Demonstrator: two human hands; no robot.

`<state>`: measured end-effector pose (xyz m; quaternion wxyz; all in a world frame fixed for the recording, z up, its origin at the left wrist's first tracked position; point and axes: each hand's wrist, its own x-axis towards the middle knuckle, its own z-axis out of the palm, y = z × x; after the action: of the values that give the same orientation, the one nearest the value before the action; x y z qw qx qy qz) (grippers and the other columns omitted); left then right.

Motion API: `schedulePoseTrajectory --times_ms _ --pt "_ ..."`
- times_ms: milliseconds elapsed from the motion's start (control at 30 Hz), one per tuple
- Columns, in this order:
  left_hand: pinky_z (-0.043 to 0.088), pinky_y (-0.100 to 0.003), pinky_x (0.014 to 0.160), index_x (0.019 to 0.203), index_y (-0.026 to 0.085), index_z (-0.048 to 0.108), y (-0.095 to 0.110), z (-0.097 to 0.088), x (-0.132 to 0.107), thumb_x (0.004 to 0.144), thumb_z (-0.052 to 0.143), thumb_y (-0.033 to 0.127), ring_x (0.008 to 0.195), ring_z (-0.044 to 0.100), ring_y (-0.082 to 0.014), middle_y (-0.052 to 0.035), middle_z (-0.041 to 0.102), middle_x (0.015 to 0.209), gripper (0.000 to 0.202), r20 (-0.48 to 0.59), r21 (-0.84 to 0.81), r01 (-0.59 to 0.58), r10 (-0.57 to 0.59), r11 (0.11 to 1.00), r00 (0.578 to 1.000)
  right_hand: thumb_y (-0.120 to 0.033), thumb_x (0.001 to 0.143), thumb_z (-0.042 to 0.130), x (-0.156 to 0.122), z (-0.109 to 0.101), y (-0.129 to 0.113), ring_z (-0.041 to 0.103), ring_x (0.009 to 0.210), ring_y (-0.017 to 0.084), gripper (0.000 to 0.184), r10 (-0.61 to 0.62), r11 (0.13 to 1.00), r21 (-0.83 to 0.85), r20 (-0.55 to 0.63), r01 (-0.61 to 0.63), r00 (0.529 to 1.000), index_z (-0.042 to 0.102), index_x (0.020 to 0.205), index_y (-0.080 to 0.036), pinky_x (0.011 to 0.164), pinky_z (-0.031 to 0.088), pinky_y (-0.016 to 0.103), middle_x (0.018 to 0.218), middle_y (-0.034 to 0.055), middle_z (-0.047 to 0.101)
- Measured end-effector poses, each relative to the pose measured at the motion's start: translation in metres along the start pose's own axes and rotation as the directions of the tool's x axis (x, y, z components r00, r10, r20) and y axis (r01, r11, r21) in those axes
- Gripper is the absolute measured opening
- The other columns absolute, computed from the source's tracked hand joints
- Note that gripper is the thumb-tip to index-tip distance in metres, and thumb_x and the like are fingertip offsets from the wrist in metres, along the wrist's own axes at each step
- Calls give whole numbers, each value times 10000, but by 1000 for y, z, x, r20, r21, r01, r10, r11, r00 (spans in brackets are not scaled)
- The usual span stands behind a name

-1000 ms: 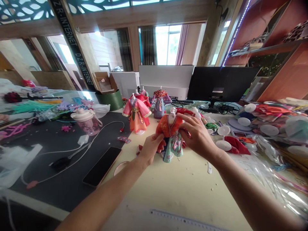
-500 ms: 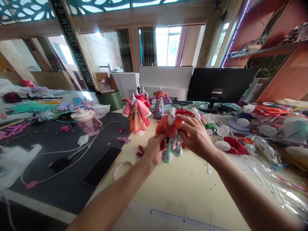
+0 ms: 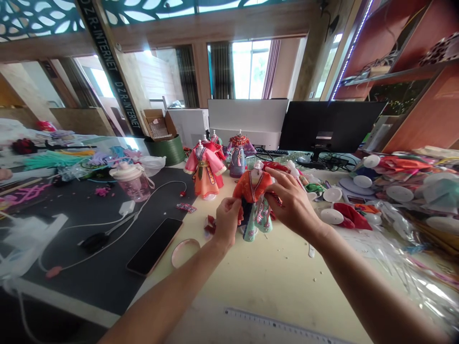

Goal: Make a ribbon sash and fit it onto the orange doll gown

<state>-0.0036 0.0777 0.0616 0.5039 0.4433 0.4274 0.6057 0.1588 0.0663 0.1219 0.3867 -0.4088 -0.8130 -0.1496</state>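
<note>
A small doll garment [image 3: 251, 187], orange on top with a patterned neckline, stands on a white-necked doll form in front of me. Pale green printed panels [image 3: 261, 220] hang below it, with dark cloth at their left. Thumb and fingers pinched, my left hand [image 3: 228, 220] holds the garment's left side. On the opposite side, my right hand [image 3: 294, 196] has its bent fingers closed on the right sleeve; its fingertips partly hide the cloth. Behind my hands stand a pink-and-orange doll dress [image 3: 204, 167] and a purple-grey one [image 3: 237, 155].
Left of the work lie a phone [image 3: 155, 246], a roll of tape [image 3: 185, 253], cables and a pink drink bottle [image 3: 131, 181]. Doll clothes on white bases [image 3: 332, 216] crowd the right side. A ruler [image 3: 274, 325] lies near the front edge; monitors [image 3: 332, 126] stand behind.
My left hand has shifted slightly left and up along the garment's side, and more dark cloth shows beside it. The right hand stays almost in place. The view has tilted slightly.
</note>
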Motion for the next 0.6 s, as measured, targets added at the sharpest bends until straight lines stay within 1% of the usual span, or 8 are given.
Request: schedulePoseTrajectory --times_ms 67,133,200,267,333,367,467,600 --pt "334 -196 462 730 177 494 3 -5 -10 775 591 348 482 438 -77 55 489 543 201 -4 32 -49 49 998 999 -155 843 486 -3 -3 -3 491 1188 304 162 -5 1000 -7 -30 5 1000 642 845 -197 941 446 514 1309 99 542" --pt "408 -216 557 781 180 536 6 -9 -22 772 617 363 595 512 -102 21 557 656 201 12 142 -173 173 975 985 -161 836 503 -8 -7 -9 517 1135 293 134 3 1000 -25 -58 -5 998 631 835 -200 917 456 496 1231 101 586" --pt "458 -264 685 881 191 563 7 -10 -34 750 655 359 752 570 -148 -25 615 823 232 84 329 -360 353 873 932 -164 828 511 -14 -11 -16 567 1003 266 115 40 998 -34 -68 -43 997 618 821 -208 841 484 456 1073 93 639" --pt "466 -320 783 968 194 555 5 -9 -44 724 689 339 872 580 -194 -64 627 939 314 197 469 -523 493 712 848 -162 821 510 -22 -13 -25 584 863 236 113 91 995 -29 -50 -93 995 603 781 -209 767 490 415 893 77 649" --pt "457 -348 818 970 188 552 3 -7 -51 733 686 301 894 581 -209 -75 635 942 295 269 516 -601 551 611 790 -163 816 512 -30 -15 -34 582 792 223 120 136 991 -14 11 -135 991 595 740 -204 735 480 393 776 65 632" --pt "454 -350 816 937 186 560 1 -7 -53 757 663 279 876 583 -205 -69 643 911 228 292 524 -615 555 589 779 -166 814 516 -34 -15 -38 581 775 220 121 157 988 -4 53 -157 986 596 730 -201 722 475 384 747 61 627" --pt "454 -313 758 809 186 594 1 -12 -55 820 591 234 798 587 -178 -40 652 801 49 336 507 -584 478 634 811 -184 807 540 -44 -14 -44 583 721 197 103 239 966 56 169 -251 956 616 741 -202 651 462 338 725 40 637" --pt "462 -255 683 785 177 636 7 -23 -54 830 585 269 754 595 -154 -30 656 773 114 366 422 -397 248 815 897 -235 807 562 -53 -11 -40 568 610 147 110 354 869 244 302 -431 885 643 735 -216 542 437 277 679 -8 654"
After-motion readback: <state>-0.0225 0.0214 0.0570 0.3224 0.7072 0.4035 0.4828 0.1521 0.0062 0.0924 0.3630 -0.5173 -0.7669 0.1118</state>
